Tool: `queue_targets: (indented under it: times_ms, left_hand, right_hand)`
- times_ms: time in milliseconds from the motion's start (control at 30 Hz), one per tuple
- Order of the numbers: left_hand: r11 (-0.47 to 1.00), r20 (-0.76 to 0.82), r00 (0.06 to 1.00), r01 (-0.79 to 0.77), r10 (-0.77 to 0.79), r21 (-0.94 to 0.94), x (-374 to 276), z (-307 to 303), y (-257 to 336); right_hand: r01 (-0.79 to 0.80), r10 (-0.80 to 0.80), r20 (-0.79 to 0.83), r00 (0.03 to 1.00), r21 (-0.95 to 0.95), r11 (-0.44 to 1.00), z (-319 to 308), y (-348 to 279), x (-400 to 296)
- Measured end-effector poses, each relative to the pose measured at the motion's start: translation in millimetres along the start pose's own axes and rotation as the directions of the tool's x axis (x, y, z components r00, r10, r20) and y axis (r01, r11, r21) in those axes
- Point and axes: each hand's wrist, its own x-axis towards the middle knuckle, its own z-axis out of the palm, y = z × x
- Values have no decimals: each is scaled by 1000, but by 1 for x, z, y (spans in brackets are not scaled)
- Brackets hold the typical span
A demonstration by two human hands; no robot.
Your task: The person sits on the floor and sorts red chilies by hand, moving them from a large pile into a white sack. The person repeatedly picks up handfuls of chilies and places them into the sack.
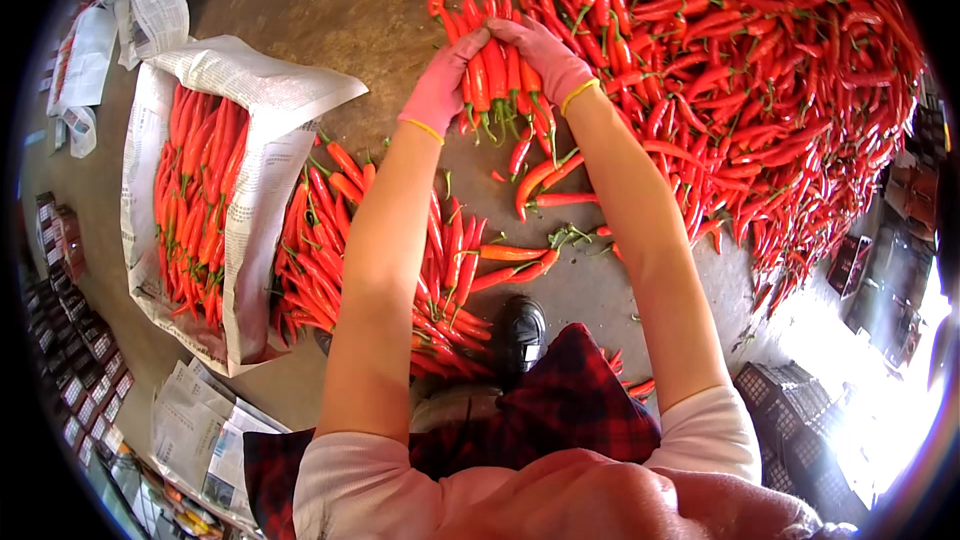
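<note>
Both my hands wear pink gloves with yellow cuffs. Between them they clasp a bunch of red chili peppers (495, 75), its green stems pointing toward me. My left hand (448, 79) closes on the bunch from the left, my right hand (546, 60) from the right, thumbs nearly meeting above it. Just beyond lies the edge of a large heap of red chilies (720, 75). Under and beside my left forearm, sorted chilies (315, 277) lie in a pile on the floor. Left of that stands a newspaper-lined box (255, 240), holding chilies in rows (199, 202).
Loose chilies (517, 262) lie on the concrete floor (577, 300) before my black shoe (525, 330). Folded newspapers (199, 427) rest at lower left. Dark plastic crates (82, 360) stand along the left, with more crates (795, 420) at lower right. Another paper-wrapped bundle (82, 60) sits at upper left.
</note>
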Motion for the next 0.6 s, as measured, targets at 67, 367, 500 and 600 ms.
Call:
queue_targets:
  times_ms: [67,367,500,600]
  left_hand:
    - [986,52,997,-56,48,159,-15,12,6]
    - [937,170,962,-252,214,242,-92,50,-13]
    - [866,228,952,-285,206,410,-124,77,1]
    - [861,259,942,-305,212,406,-135,92,-12]
  right_hand:
    - [102,-102,-6,995,88,991,11,-22,-24]
    - [315,-315,57,947,-346,884,24,-43,-124]
    - [292,-245,181,952,-773,563,16,-77,-154]
    - [283,-305,167,937,-876,391,13,-84,-183]
